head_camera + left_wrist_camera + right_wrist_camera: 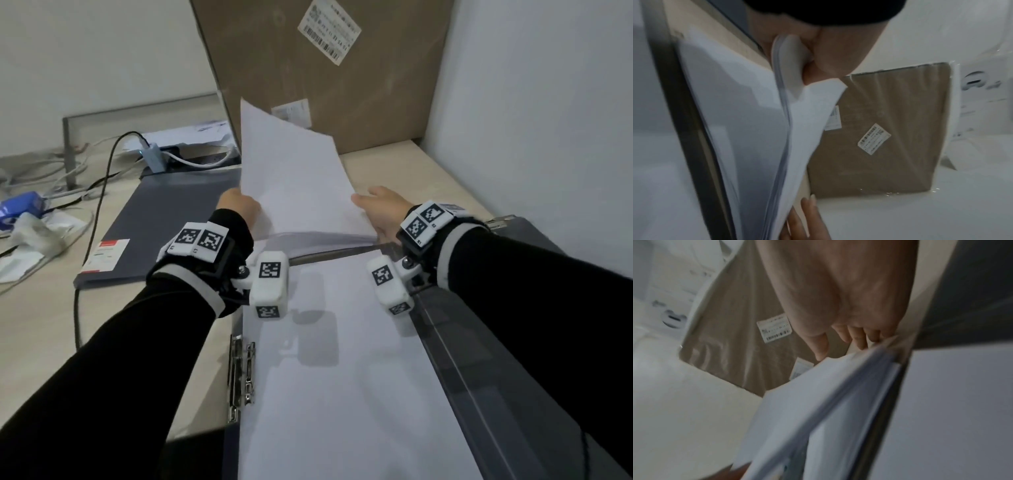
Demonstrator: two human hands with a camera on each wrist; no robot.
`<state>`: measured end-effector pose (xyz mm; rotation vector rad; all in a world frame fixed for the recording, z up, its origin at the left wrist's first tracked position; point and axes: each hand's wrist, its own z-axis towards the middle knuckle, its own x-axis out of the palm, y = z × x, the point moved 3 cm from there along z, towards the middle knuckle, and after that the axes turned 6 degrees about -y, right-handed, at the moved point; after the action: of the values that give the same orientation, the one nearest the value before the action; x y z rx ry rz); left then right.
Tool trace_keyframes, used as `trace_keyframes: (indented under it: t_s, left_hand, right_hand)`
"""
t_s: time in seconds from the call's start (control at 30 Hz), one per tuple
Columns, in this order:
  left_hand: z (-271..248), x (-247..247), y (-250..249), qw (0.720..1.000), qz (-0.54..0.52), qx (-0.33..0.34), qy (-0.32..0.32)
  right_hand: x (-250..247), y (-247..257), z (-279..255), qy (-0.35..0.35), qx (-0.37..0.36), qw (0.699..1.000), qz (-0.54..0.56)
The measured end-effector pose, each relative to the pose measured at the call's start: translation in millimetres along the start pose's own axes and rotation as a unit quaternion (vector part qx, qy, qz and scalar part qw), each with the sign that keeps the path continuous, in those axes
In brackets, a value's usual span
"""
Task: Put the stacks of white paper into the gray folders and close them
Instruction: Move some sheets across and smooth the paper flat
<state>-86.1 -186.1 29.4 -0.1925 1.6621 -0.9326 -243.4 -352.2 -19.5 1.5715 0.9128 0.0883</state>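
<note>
Behind lifted paper stack [294, 178] – cardboard box [342, 75]; left hand [239, 209], right hand [380, 209] grip stack edges.

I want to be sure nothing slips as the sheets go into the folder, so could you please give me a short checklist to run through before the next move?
1. Left hand grips the left edge of the paper stack: ok.
2. Right hand holds the stack's right edge: ok, fingers under it.
3. Sheets squared up: not ok, the top sheets fan apart and curl.
4. Open folder below, ready to receive: ok, though paper already lies in it.
5. Metal clip at its left edge, open or shut: cannot tell.
6. Second gray folder closed: ok.
</note>
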Motion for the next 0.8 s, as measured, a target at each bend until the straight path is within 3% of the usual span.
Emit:
trace_keyframes:
  t_s: [0.07,0.2,0.33,0.4,0.6,0.7,0.8]
  left_hand:
    - [-13,-14,6,0.985,-0.167,0.016,-0.028]
    - [-61,-33,13,0.916,-0.393,0.041,0.075]
    - [-94,-51,17,0.905,-0.409,0.07,0.097]
    - [-111,-47,22,0.904,-0.415,0.05,0.094]
    - [-143,6,60,0.914,-0.396,-0.068,0.062]
    - [-144,11,61,0.915,-0.39,-0.084,0.051]
    - [-153,4,49,0.933,-0.348,-0.062,0.067]
  right_hand:
    - [-17,10,-10,0.003,0.001,0.999,0.054]
    - [-43,47,-56,0.092,-0.021,0.968,0.235]
    - [-57,62,-115,0.092,-0.086,0.95,0.285]
    - [-47,48,-141,0.097,-0.101,0.946,0.292]
    - [-5,-23,-174,0.06,-0.002,0.969,0.24]
    - [2,-27,-180,0.011,-0.01,0.973,0.232]
    - [-13,-20,-188,-0.061,-0.061,0.986,0.143]
